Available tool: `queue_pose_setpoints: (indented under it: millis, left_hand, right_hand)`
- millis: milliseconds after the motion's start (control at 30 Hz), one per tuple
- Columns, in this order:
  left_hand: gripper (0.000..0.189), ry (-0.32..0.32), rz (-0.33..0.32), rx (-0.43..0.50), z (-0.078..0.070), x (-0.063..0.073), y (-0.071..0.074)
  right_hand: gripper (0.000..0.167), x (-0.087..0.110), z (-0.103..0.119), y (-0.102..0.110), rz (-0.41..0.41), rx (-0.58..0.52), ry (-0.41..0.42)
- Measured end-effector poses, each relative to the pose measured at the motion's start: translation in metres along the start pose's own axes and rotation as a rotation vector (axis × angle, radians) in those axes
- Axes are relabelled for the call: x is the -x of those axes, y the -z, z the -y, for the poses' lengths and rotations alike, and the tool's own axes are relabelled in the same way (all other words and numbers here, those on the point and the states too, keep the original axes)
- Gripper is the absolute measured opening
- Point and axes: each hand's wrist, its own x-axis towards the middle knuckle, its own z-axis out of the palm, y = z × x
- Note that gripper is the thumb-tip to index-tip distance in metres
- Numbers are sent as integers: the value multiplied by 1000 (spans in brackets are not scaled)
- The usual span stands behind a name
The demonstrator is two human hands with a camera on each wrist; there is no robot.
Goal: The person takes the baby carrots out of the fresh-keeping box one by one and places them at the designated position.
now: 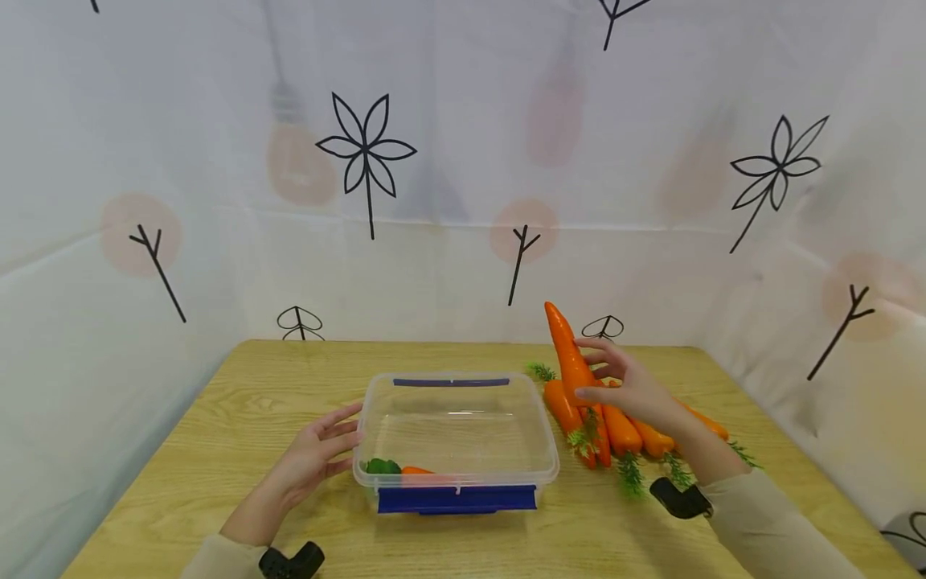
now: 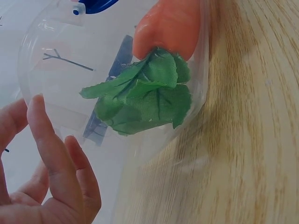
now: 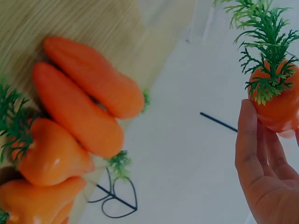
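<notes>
In the head view my right hand (image 1: 628,388) holds an orange carrot (image 1: 567,344) by its thick end, tip upward, above the other carrots. Feathery green leaves (image 3: 268,60) hang from the carrot in the right wrist view. My left hand (image 1: 313,452) rests its fingertips at the left side of a clear plastic box (image 1: 547,450) with blue latches, fingers loosely extended. Inside the box, near its front left, lies a carrot (image 2: 169,28) with broad green leaves (image 2: 145,93).
Several carrots (image 1: 620,430) lie in a row on the wooden table (image 1: 275,378), right of the box, some with leafy tops toward me. A white patterned cloth (image 1: 434,281) stands behind the table and along both sides.
</notes>
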Motion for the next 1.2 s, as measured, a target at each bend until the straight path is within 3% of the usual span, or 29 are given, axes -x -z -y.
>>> queue_pose_setpoints:
  millis: [300, 567, 833, 1033, 1200]
  left_hand:
    - [65, -19, 0, -4, 1, 0, 0]
    - [65, -17, 16, -9, 1, -1, 2]
    - [65, -11, 4, -9, -1, 1, 0]
    - [64, -11, 3, -5, -2, 1, 0]
    - [64, -18, 9, -4, -2, 0, 0]
  right_hand:
    - [68, 13, -11, 12, -54, -5, -24]
    - [65, 25, -18, 28, -92, 63, -59]
    - [60, 37, -32, 40, -142, 128, 9]
    - [61, 52, -45, 54, -164, 205, -69]
    - [60, 60, -58, 70, -182, 268, -85]
